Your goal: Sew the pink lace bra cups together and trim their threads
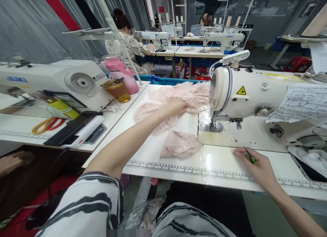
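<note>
My left hand (177,106) reaches across the table to the far heap of pale pink lace fabric (196,92). Its fingers are curled down onto the lace, and their tips are partly hidden. Nearer to me lie two more pink lace pieces, one under my forearm (145,112) and one by the ruler strip (180,145). My right hand (255,165) rests near the table's front edge, closed around small green thread snips (250,156) whose dark point sticks up and left. Ahead of it stands a white sewing machine (240,90) with its needle area (212,125) bare of fabric.
A ruler strip (178,168) runs along the front edge. At left are another sewing machine (51,83), an amber cup (119,90), a pink jug (122,73) and scissors (48,125). A phone (310,168) lies far right. Another person (125,42) sits beyond; a hand shows at left.
</note>
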The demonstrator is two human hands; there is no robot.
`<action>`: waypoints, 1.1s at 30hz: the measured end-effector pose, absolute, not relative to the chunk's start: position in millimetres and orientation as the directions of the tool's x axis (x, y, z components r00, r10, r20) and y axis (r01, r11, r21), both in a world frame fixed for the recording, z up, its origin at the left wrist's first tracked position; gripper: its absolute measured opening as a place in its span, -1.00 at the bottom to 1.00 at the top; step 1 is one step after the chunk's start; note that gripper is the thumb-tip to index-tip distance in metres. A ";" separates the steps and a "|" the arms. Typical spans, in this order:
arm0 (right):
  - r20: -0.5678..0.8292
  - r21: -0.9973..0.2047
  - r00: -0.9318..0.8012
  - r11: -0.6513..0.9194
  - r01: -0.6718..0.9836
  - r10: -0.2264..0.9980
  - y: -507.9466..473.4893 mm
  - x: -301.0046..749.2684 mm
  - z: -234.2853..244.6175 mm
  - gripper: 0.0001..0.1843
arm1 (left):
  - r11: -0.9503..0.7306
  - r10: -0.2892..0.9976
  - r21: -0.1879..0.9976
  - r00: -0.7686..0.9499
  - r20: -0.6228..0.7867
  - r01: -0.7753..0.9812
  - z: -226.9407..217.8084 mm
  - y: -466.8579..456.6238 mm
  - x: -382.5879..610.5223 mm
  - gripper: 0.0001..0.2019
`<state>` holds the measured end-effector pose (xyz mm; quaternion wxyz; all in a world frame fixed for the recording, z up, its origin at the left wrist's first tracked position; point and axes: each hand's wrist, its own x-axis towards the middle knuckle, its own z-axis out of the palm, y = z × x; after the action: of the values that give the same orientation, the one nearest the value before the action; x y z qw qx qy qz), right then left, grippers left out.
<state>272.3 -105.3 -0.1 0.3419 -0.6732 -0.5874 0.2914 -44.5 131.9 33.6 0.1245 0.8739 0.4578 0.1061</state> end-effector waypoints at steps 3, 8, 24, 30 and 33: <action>0.006 -0.810 0.140 -0.077 0.581 0.990 -105.7 268.0 3.0 -0.62 | -0.484 0.873 0.316 0.473 0.116 0.816 26.7 147.1 -49.7 -0.78; 0.018 -0.827 0.088 -0.035 0.561 0.996 -104.9 262.7 8.7 -0.62 | -0.413 0.909 0.380 0.353 0.220 0.828 27.8 153.7 -68.8 -0.63; 0.198 -0.818 0.108 0.104 0.566 0.974 -107.2 271.0 -7.1 -0.65 | -0.477 0.869 0.685 0.414 0.272 0.551 88.2 46.0 -1.8 -0.81; 0.206 -0.780 0.063 0.125 0.613 0.976 -106.1 275.0 -9.6 -0.70 | -0.364 0.908 0.833 0.356 0.219 0.416 72.7 15.9 23.3 -0.77; 0.199 -0.765 0.045 0.126 0.632 0.979 -105.5 275.1 -9.3 -0.70 | -0.300 0.945 0.829 0.263 0.193 0.471 70.4 10.5 32.1 -0.75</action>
<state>275.1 -105.5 -9.3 0.3735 -0.6189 -0.6508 0.2323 32.1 10.5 70.4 0.3308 0.7224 0.4903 0.3583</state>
